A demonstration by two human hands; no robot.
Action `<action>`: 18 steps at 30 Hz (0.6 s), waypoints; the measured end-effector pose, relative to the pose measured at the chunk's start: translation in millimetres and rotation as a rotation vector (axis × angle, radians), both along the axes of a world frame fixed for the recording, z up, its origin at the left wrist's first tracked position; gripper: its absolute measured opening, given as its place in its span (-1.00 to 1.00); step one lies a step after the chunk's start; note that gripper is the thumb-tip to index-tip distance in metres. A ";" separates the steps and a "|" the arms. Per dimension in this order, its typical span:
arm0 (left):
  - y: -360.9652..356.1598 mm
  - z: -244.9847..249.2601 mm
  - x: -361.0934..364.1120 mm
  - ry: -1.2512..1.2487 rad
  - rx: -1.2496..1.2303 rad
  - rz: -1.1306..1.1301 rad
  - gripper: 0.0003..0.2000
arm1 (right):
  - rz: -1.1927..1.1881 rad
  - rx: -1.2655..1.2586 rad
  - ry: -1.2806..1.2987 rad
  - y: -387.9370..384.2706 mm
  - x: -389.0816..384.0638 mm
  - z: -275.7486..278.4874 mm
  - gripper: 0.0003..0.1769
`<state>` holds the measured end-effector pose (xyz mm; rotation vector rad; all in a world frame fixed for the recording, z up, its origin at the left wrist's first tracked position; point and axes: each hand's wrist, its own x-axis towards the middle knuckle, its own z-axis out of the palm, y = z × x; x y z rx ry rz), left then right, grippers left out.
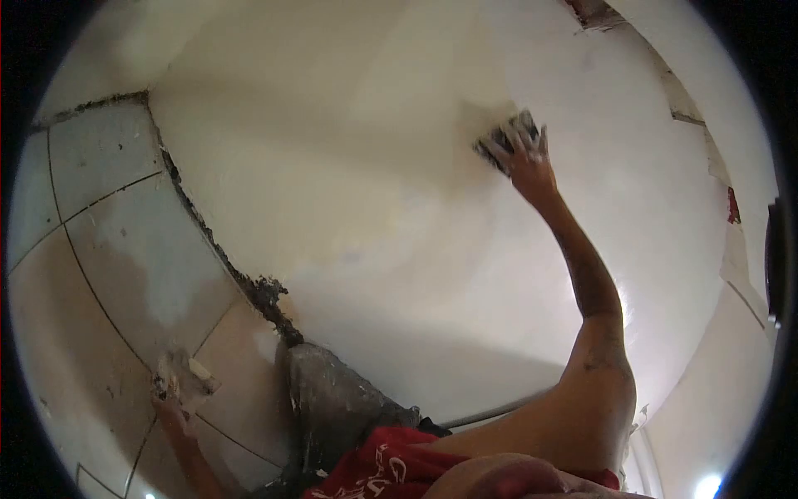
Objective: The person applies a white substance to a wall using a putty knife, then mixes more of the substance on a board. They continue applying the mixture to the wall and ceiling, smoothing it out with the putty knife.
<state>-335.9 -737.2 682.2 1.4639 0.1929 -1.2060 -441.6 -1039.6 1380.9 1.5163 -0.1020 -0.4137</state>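
My right hand is raised high on the white plastered wall, its fingers spread over a dark flat block that it presses against the surface. Pale dust or plaster coats the fingers. Low on the left, my left hand grips a plaster-smeared tool with a pale handle-like part, in front of the tiles. The exact shape of that tool is hard to make out.
Large grey tiles with dark joints cover the left side. A rough dark edge divides them from the plaster. Broken patches show at the upper right. A dusty dark surface lies at the lower middle.
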 end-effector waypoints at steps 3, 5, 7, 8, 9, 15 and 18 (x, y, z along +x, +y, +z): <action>5.1 1.5 -2.1 0.014 -0.006 -0.001 -0.41 | -0.062 0.066 -0.029 23.5 -48.9 -5.8 -0.37; 2.7 5.3 -1.7 0.017 -0.012 0.000 -0.41 | -0.287 0.041 -0.110 59.2 -54.2 -22.4 -0.39; 5.8 6.9 1.1 0.011 -0.016 0.008 -0.42 | -0.349 0.025 -0.177 75.9 -71.5 -34.4 -0.39; 4.6 9.4 2.5 0.006 -0.016 0.009 -0.42 | -0.348 0.069 -0.255 87.0 -71.7 -45.5 -0.40; 6.3 9.7 1.9 0.001 -0.013 0.012 -0.43 | -0.348 0.115 -0.328 100.9 -65.4 -61.4 -0.41; 17.6 27.4 5.0 -0.058 0.014 0.031 -0.44 | -0.089 1.514 -0.832 100.7 -61.5 -204.2 -0.18; 21.4 58.1 4.8 -0.084 0.017 0.027 -0.45 | -0.056 1.189 -0.697 66.4 -24.8 -234.9 -0.22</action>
